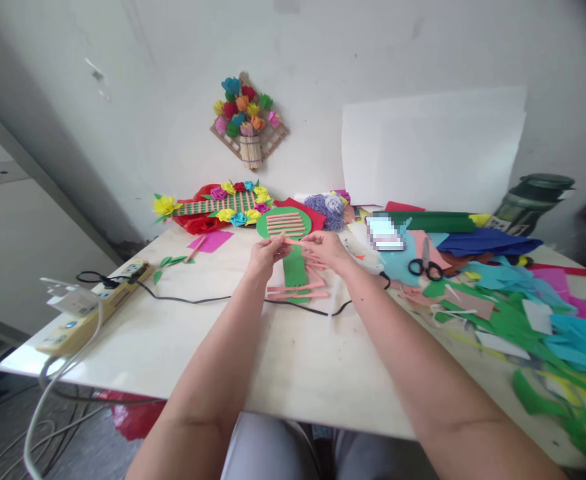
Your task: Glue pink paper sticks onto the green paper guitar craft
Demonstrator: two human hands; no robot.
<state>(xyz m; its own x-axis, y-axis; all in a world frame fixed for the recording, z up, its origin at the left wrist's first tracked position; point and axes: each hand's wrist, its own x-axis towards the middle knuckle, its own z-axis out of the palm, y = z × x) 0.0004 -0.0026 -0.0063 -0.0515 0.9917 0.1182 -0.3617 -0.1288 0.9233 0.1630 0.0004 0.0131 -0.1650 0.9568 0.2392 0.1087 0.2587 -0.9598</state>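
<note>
A pink paper strip spans the gap between my two hands, pinched at its ends. My left hand grips one end and my right hand the other, fingers closed on both sides. Under them lies a green paper cutout with a round head and a long narrow neck, partly covered by my hands. Several pink strips run in parallel rows across the round head. More loose pink strips lie over the foot of the neck and to its right.
Behind stands a finished flower-trimmed paper guitar. Scissors, a pixelated phone, and coloured paper scraps cover the right side, beside a dark bottle. A black cord runs from the power strip across the table.
</note>
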